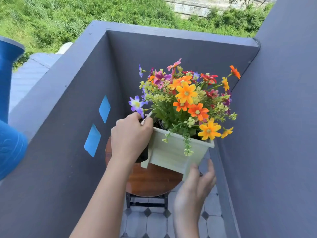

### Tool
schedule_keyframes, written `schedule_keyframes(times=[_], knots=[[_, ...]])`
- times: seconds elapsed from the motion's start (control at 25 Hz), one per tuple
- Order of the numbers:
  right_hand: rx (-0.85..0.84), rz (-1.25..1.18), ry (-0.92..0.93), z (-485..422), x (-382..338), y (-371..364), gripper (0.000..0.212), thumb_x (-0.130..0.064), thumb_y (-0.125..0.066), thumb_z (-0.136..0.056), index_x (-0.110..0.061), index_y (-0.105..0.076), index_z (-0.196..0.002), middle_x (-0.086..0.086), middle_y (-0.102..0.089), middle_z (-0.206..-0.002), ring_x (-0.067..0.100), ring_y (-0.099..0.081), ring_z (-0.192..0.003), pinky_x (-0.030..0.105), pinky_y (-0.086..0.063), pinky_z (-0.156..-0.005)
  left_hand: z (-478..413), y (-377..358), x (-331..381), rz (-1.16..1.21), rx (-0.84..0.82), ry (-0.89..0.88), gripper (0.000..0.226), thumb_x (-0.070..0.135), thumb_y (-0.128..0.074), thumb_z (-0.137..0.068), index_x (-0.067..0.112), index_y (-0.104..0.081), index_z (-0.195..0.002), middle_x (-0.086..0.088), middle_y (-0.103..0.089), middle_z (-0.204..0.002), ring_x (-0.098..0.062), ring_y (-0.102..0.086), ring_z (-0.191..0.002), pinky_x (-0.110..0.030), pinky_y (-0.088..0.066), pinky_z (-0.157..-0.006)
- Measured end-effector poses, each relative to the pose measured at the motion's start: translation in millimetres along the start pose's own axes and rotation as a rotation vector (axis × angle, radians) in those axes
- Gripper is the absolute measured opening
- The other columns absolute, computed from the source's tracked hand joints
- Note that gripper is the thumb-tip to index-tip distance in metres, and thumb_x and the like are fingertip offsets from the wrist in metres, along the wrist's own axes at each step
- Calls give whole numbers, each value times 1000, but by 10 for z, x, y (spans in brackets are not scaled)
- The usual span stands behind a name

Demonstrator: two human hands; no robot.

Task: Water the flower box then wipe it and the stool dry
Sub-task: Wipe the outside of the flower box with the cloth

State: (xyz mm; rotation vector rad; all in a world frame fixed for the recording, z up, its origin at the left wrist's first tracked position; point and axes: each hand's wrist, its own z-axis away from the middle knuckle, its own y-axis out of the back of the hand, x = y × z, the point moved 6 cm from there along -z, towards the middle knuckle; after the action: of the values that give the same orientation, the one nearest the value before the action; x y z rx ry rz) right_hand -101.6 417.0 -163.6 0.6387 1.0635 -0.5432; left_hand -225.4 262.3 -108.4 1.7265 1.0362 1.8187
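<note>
A pale green wooden flower box (173, 155) full of orange, yellow and purple flowers (187, 98) is tilted and lifted above the round brown wooden stool (154, 182). My left hand (130, 136) grips the box's left rim, and something dark shows just below that hand against the box's side. My right hand (195, 188) is blurred, with fingers apart around the box's near right leg. I cannot tell whether it touches the leg.
Dark grey balcony walls (171, 48) close in on the left, far side and right. A blue watering can (8, 107) sits at the far left edge. Two blue squares (98, 125) mark the left wall. Grey tiled floor (154, 222) lies below the stool.
</note>
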Motion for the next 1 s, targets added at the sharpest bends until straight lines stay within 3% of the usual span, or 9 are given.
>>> schedule_keyframes(times=[0.04,0.12,0.24,0.44,0.52,0.6,0.72,0.88,1.0], knots=[[-55,59,39,84,4,-101,81,-53,-39,-80,-24,-16,-152,-5,-12,-158,11,-14,-142,43,-15,-112,24,12,6,7,4,8,35,32,-44,-84,14,-30,-57,-3,-38,-54,-33,-39,-69,-35,-27,-61],[-136,95,50,121,-41,-308,101,-61,-45,-80,-17,8,-153,-7,15,-161,8,11,-146,40,3,-117,87,33,1,28,19,41,35,30,-45,-84,13,-31,-57,-3,-39,-53,-33,-40,-68,-35,-26,-60],[-139,45,-7,-9,-168,-464,123,-71,-47,-64,-16,22,-150,-4,25,-159,20,23,-146,43,6,-119,192,68,-20,55,53,83,39,33,-46,-84,15,-28,-56,-3,-40,-54,-34,-40,-68,-36,-28,-62],[-43,-67,-41,-196,-294,-512,125,-59,-71,-68,-22,14,-152,13,-3,-157,26,-1,-146,40,-12,-115,380,142,67,98,112,83,25,31,-49,-82,19,-40,-63,-3,-51,-57,-35,-44,-68,-38,-35,-65],[-33,-71,-43,-247,-298,-538,122,-53,-60,-61,-22,16,-152,21,-8,-154,33,-10,-142,40,-19,-113,435,132,59,107,115,79,14,31,-49,-82,17,-52,-79,-6,-60,-66,-37,-49,-73,-39,-38,-68],[-45,-72,-50,-293,-294,-551,119,-48,-52,-58,-24,19,-151,23,-8,-153,35,-10,-142,41,-22,-111,466,101,39,128,107,92,21,33,-48,-82,18,-58,-93,-7,-65,-71,-37,-53,-79,-41,-44,-74],[-72,-22,-75,-409,-327,-530,116,-49,-53,-63,-25,21,-150,21,-7,-154,35,-6,-144,44,-23,-110,508,102,76,176,134,104,32,41,-46,-81,18,-62,-97,-6,-67,-78,-35,-56,-85,-42,-46,-78],[-60,67,-87,-637,-449,-458,95,-36,-52,-85,-28,15,-152,18,-13,-152,38,-22,-138,44,-30,-104,592,-11,76,350,114,95,33,47,-47,-85,21,-63,-96,-1,-69,-89,-27,-58,-91,-39,-46,-79],[-97,62,-114,-762,-537,-427,103,-45,-43,-64,-33,8,-152,15,-14,-151,37,-29,-135,43,-32,-104,635,-83,22,474,145,5,36,47,-45,-89,20,-65,-100,6,-68,-97,-18,-60,-92,-23,-41,-79]])
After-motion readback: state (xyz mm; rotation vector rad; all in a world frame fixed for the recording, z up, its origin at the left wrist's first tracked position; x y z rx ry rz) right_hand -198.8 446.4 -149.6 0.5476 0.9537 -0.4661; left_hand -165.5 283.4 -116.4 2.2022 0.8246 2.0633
